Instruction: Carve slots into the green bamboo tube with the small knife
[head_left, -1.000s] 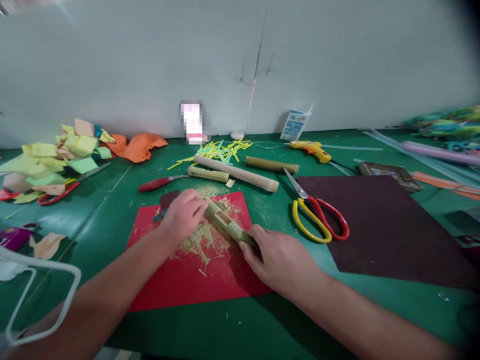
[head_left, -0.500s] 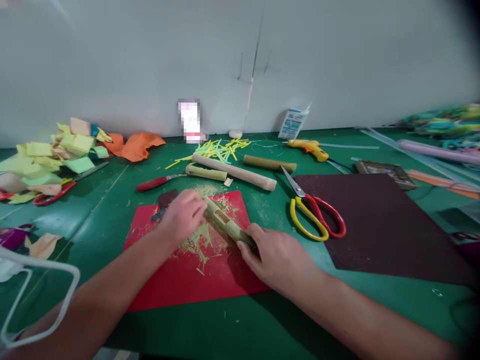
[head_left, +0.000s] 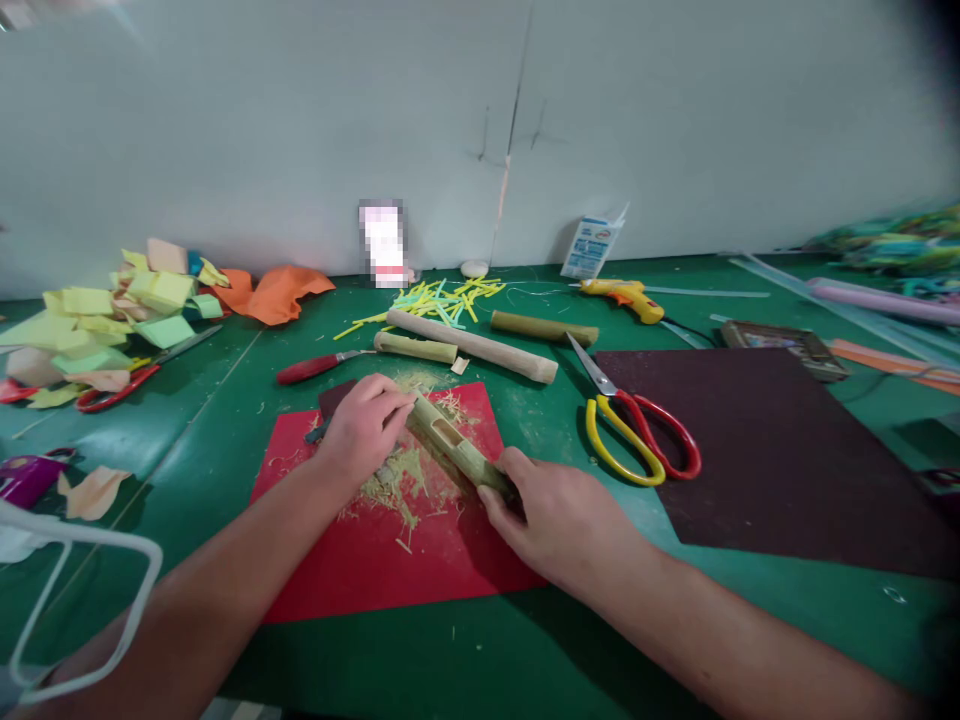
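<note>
A pale green bamboo tube (head_left: pixel 450 440) with a rectangular opening cut in its upper side slants over a red sheet (head_left: pixel 337 585). My right hand (head_left: pixel 559 505) is closed around its near end. At the far end, the thumb and fingers of my left hand (head_left: pixel 367 425) are pinched together against the tube's edge; whether they also hold something small is hidden. Fine bamboo shavings (head_left: pixel 397 485) lie scattered beneath the tube. Partly behind my left hand is a dark brown piece (head_left: pixel 334 398). A red-handled carving tool (head_left: pixel 311 368) lies beyond it.
Behind the sheet lie a short bamboo piece (head_left: pixel 416 348), a long pale stick (head_left: pixel 480 347) and a darker bamboo tube (head_left: pixel 544 327). Scissors (head_left: pixel 637 430) rest on the right, partly over a dark brown sheet (head_left: pixel 765 450). A yellow glue gun (head_left: pixel 626 298) and folded papers (head_left: pixel 150 300) lie farther off.
The view has shifted slightly. My left fingers, blurred before at the tube's far end, now show more sharply there. My right hand keeps its hold on the near end.
</note>
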